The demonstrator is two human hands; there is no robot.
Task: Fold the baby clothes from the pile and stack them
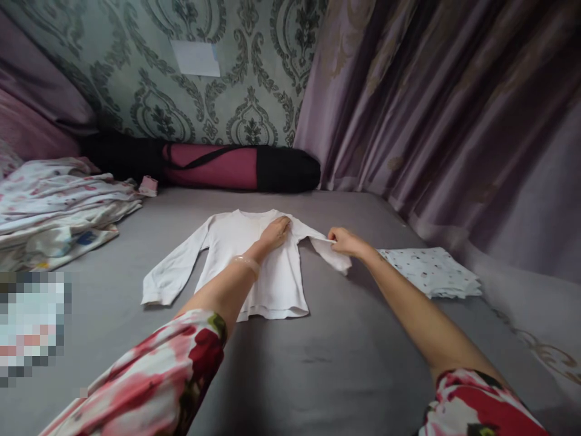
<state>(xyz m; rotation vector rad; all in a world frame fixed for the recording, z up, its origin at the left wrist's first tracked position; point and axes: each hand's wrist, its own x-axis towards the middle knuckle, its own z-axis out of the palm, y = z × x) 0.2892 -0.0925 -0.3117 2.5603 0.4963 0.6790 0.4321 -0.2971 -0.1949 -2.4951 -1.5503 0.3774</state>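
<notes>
A white long-sleeved shirt lies spread out on the grey bed sheet, its neckline facing away from me. One sleeve stretches out flat to the left. My left hand rests on the upper chest of the shirt near the right shoulder, fingers lying against the cloth and partly hidden. At the right, my right hand pinches the upper edge of the other sleeve and lifts it slightly, so the cuff end hangs down.
Folded white printed cloth lies to the right by my forearm. Rumpled printed fabric is heaped at the left. A long black and maroon bag lies along the wall. Purple curtains hang at the right.
</notes>
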